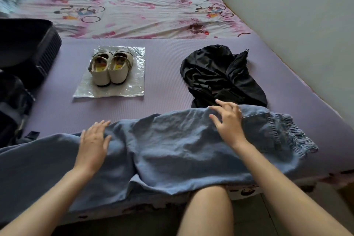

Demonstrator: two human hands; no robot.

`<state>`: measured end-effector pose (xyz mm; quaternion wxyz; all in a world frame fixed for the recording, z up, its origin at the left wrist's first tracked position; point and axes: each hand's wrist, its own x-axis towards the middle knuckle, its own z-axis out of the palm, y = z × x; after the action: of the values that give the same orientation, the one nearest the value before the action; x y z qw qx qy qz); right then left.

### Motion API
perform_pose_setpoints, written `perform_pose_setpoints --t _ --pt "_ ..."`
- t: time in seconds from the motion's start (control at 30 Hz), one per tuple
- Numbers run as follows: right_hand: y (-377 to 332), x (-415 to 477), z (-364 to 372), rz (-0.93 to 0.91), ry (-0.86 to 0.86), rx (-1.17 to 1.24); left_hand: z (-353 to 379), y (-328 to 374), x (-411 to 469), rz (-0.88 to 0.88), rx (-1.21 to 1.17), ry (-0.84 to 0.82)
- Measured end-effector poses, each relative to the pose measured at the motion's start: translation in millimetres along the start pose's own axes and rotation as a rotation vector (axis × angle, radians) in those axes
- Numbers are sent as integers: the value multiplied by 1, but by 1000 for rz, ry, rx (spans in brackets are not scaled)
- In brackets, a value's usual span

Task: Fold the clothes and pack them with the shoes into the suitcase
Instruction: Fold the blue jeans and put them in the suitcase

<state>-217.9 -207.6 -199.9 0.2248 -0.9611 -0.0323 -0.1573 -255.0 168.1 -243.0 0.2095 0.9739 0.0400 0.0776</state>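
Note:
Blue denim trousers [172, 149] lie sideways across the near edge of the bed, waistband to the right, legs running off to the left. My left hand [93, 143] rests flat on the fabric with straight fingers. My right hand [228, 120] hovers on the upper part near the waistband, fingers spread and relaxed. A crumpled black garment [220, 74] lies just beyond my right hand. A pair of cream shoes [110, 67] stands on a clear plastic bag [132, 90] at centre left. The open black suitcase [24, 51] sits at the left edge.
A purple mat [162, 74] covers the near half of the bed, with a floral sheet [134, 13] behind it. Pillows and folded bedding lie at the far end. A pale wall runs along the right side. My knee shows below the bed edge.

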Motion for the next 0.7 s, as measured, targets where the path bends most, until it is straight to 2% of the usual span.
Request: perform_pose_setpoints --t 0.1,0.23,0.43,0.5,0.6,0.7 --pt "-60 -9 38 -166 -164 84 -15 -36 6 -102 96 -30" --pt "-113 -22 79 -334 -293 119 -30 -69 14 -97 229 -87" --pt "-165 -2 105 -257 -386 162 -44 -85 23 -136 256 -137" --pt "-174 3 112 -234 -453 136 -49 -87 21 -134 238 -96" --pt "-181 6 122 -231 -527 84 -52 -88 15 -4 280 27" --pt "-183 8 127 -237 -546 22 -49 -93 10 75 324 -28"
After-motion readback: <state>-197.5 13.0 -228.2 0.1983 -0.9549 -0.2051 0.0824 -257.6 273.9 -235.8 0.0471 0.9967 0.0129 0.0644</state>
